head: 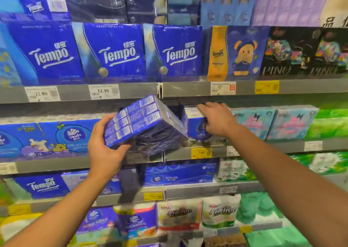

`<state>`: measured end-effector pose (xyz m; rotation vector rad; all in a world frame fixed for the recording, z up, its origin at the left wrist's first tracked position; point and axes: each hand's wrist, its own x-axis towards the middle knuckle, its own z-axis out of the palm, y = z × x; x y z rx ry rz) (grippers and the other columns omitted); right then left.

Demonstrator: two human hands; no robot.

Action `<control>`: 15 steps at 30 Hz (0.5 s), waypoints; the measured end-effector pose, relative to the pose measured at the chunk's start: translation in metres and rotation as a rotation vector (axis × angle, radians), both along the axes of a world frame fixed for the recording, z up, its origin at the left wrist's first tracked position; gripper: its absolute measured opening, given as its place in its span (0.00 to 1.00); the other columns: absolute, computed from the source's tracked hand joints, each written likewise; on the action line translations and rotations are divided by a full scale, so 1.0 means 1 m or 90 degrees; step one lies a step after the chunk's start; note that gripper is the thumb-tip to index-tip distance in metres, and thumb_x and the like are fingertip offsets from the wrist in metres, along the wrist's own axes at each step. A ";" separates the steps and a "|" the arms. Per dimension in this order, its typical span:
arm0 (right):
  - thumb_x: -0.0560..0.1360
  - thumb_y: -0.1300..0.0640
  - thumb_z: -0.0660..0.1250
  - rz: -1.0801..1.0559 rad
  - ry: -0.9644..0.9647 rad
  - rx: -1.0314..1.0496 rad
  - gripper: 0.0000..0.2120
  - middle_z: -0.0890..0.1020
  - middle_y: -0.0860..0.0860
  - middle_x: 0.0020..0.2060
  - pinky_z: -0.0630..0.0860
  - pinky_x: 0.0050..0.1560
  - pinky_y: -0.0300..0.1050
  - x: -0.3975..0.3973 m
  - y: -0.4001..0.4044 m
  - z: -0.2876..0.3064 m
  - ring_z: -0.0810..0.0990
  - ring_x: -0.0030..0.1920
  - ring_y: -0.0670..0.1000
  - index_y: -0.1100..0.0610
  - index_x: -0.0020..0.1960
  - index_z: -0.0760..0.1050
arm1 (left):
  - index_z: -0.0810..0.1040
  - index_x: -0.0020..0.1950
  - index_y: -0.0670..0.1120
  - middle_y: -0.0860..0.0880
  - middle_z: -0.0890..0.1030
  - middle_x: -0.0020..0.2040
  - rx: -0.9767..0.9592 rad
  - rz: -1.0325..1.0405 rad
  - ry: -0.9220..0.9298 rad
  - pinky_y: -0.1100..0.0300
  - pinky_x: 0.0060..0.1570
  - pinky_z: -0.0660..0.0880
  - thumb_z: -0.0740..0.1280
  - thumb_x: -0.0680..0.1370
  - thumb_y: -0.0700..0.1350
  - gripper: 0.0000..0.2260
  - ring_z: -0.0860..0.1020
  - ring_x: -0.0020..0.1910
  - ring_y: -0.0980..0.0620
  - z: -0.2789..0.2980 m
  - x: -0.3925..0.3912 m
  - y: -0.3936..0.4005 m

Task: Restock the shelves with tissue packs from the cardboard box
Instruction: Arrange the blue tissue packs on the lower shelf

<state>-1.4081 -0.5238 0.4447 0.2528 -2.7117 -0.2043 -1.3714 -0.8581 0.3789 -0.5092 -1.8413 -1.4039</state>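
- Head view: the left hand [105,148] grips a blue tissue multipack [139,122] at its lower left corner, thumb on the near face, fingers [122,148] curled under its lower edge.
- The multipack is tilted, its long axis running from lower left up to upper right; the face showing rows of small pack ends is turned toward the camera and upward, and its upper right corner points at the gap on the middle shelf [188,151].
- The pack's right side sits just beside a blue tissue pack [194,126] that stands on that shelf.
- The right hand [218,120] rests on this standing pack, palm down, fingers bent over its top and right side, holding it.
- Tempo packs [113,52] line the shelf above; a Vinda pack [73,135] stands left of the held multipack.
- A yellow price tag [201,152] sits on the shelf edge below the right hand.
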 end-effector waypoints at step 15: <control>0.74 0.40 0.69 0.258 -0.011 -0.061 0.41 0.70 0.52 0.67 0.67 0.66 0.52 -0.014 -0.076 0.014 0.69 0.64 0.55 0.45 0.80 0.52 | 0.73 0.71 0.46 0.46 0.67 0.69 -0.173 0.209 -0.154 0.61 0.64 0.65 0.83 0.60 0.54 0.41 0.70 0.63 0.47 -0.014 -0.030 -0.020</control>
